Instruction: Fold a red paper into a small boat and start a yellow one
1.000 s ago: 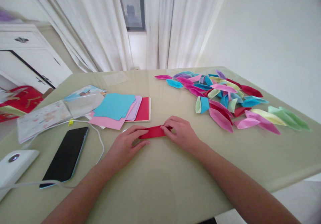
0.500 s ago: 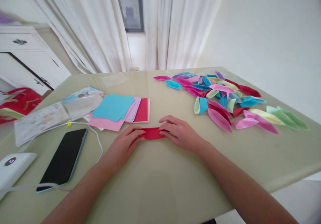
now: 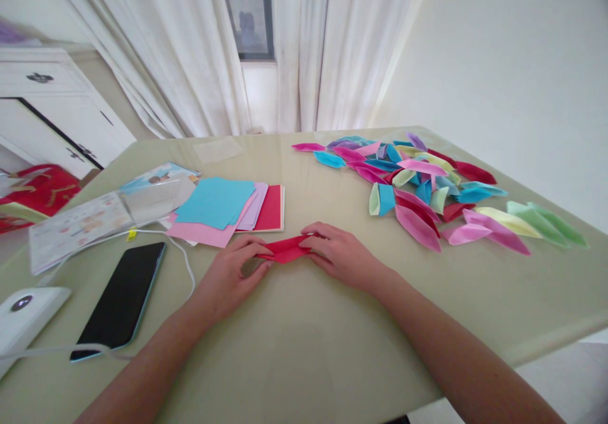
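Observation:
A folded red paper [image 3: 286, 250] lies between my hands near the middle of the table. My left hand [image 3: 237, 269] pinches its left end between thumb and fingers. At the right end, my right hand [image 3: 339, 254] grips it with the fingertips, which partly cover that end. The red paper is a narrow strip with pointed corners, slightly tilted up to the right. Just beyond my left hand is a stack of square papers: blue [image 3: 216, 202] on top, then pink [image 3: 204, 232], lilac [image 3: 255, 208] and red [image 3: 269, 208] sheets.
Many folded coloured paper pieces [image 3: 418, 221] are spread over the right and back of the table [image 3: 304, 354]. On the left lie a black-screened phone [image 3: 121, 300], a white device [image 3: 28, 322], a white cable [image 3: 187, 265] and a clear-covered packet [image 3: 78, 231].
The red paper has tilted and its folded shape has opened out a little, its right end now higher. Both hands keep hold of it and have shifted only slightly.

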A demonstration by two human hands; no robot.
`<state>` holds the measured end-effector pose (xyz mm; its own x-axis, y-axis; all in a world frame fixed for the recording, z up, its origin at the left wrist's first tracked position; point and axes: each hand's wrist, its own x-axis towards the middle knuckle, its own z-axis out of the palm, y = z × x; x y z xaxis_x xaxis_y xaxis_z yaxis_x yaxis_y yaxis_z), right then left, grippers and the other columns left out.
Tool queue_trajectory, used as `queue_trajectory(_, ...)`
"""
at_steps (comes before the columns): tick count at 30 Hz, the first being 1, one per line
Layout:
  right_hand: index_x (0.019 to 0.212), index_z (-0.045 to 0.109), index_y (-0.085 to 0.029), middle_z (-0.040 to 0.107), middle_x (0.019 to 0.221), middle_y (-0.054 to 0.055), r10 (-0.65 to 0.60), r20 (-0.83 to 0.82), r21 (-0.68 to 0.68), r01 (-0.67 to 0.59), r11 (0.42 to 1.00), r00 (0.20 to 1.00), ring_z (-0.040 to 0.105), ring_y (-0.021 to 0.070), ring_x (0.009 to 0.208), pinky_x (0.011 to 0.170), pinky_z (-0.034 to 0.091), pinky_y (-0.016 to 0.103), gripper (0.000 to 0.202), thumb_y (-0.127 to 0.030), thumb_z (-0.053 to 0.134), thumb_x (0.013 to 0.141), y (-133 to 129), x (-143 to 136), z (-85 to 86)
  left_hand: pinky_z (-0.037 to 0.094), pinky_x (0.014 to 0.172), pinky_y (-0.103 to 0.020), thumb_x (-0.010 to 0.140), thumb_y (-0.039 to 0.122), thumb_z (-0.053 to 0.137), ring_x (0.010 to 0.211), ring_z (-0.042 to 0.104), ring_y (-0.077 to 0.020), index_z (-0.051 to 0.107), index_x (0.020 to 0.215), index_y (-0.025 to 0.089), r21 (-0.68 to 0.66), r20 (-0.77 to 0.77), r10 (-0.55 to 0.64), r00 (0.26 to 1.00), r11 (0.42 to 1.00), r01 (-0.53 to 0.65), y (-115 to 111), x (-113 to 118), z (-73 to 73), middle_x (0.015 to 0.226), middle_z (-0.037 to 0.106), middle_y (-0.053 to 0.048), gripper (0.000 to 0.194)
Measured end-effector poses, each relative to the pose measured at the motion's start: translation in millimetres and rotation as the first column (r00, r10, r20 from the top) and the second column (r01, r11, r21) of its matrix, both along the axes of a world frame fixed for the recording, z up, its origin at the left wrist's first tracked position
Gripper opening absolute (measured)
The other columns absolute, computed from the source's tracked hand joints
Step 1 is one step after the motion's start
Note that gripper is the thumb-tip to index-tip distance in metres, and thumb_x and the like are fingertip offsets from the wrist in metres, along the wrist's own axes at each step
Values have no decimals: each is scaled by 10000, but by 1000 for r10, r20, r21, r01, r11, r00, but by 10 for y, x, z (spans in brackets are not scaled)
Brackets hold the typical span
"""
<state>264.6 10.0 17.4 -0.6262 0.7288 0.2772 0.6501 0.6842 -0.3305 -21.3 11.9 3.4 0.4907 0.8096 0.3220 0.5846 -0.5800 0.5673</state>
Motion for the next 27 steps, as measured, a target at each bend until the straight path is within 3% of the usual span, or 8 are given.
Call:
queue_trajectory(6,1185,662,-203,701,1260,121,-69,-48,-83,65,994,996,702,251,1139,980,578,396,161,-168,647,1029,7,-20,-7,604,879,-328,1046,285,588,976,744,-211,791,1039,223,112,-35,-65,997,991,68,6,-30,-7,1074,767,-75,213)
queue_trajectory(12,1062,700,-210,698,1209,106,-59,-155,-85,46,995,986,693,228,1098,955,568,363,154,-102,595,1030,0,-17,28,601,940,-359,1026,277,642,1041,742,-228,779,1159,234,195,-31,-63,998,978,68,-15,-12,-11,1144,766,-89,196)
queue_trajectory(18,1197,707,-223,670,1337,119,-25,-202,-170,-9,985,979,668,252,1226,1067,546,406,219,-182,721,982,-46,-61,88,586,885,-307,1048,198,576,1012,720,-202,797,1107,221,209,10,-59,998,976,55,-45,7,-3,1103,730,-77,230)
queue_trajectory(27,1109,746,-221,682,1349,117,-5,-210,-113,-19,993,978,687,243,1210,1040,564,394,131,-183,646,1033,-92,-110,56,585,864,-265,1036,149,588,983,709,-173,783,1096,203,269,28,-69,997,961,59,-96,78,51,1069,703,-68,211)
